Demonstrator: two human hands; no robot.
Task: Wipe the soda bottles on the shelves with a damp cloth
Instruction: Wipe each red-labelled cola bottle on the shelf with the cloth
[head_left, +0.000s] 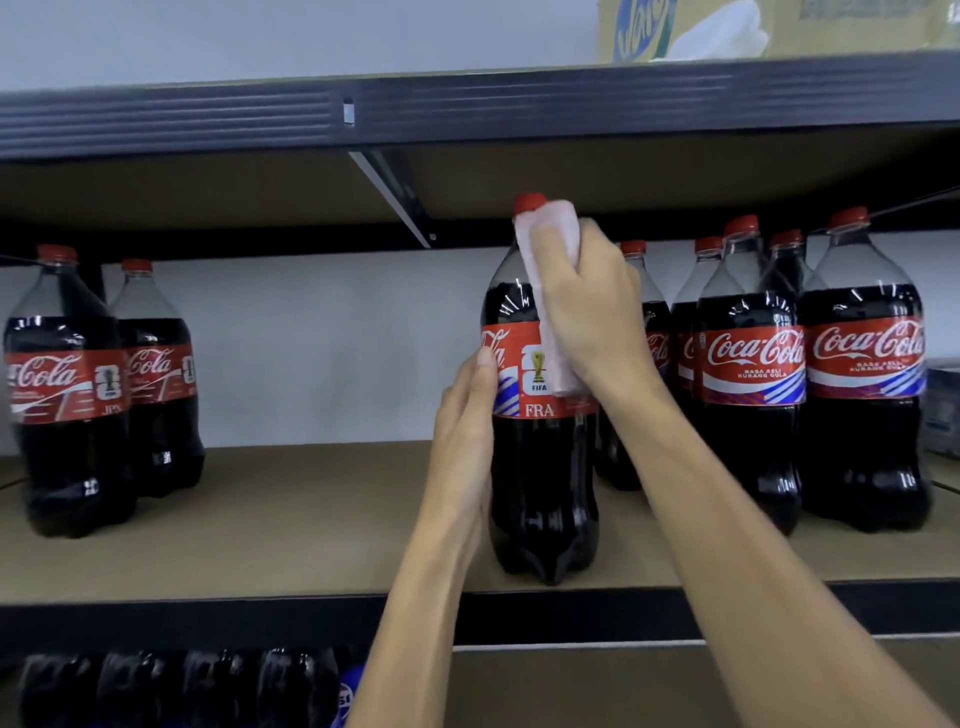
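Cola bottle (540, 483), full and dark, standing upright at the near edge of the middle shelf (311, 519), roughly centre in the scene; red cap (530, 202) on, red label facing the viewer. A pale pink cloth (558, 228) lies against the bottle's right shoulder, from just beside the cap down to the label. The right hand (587, 312) presses the cloth to the bottle; its grip is closed round the cloth, fingers curled over the folded fabric. The left hand (462, 431) lies along the bottle's left side, one straight digit touching the label edge; the other fingers are hidden behind the bottle, so the state of this grip cannot be told. Both forearms rise from the lower right.

Right of the held bottle, a cluster of like bottles (753, 415) stands in rows running far back on the same shelf, the nearest just beside the right wrist. At far left, well apart, two more bottles (67, 415) stand one behind the other. Above, the dark front rail of the upper shelf (467, 109) carries a cardboard carton (727, 26). Below, a lower shelf holds a blurred row of dark bottles (182, 686).
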